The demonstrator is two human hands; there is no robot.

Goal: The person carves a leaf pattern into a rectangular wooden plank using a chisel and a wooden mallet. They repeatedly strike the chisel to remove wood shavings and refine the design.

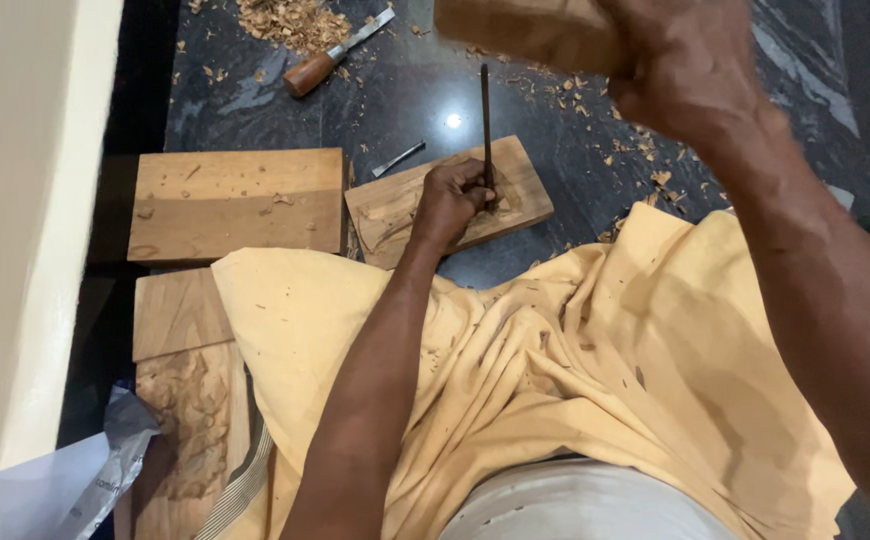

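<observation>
Wood fills my view: my left hand (452, 200) has its fingers (472, 186) closed around a thin dark chisel (485, 125), standing upright with its tip on the small carved board (525, 180) just beneath them. My right hand (685, 65), raised well above, grips a wooden mallet block (525, 30). Shavings (290, 20) lie beyond on the dark floor (405, 90).

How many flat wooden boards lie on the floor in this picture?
4. One plain board at left, one under the left hand, one beside the yellow cloth, one carved below it. The cloth may hide others.
</observation>
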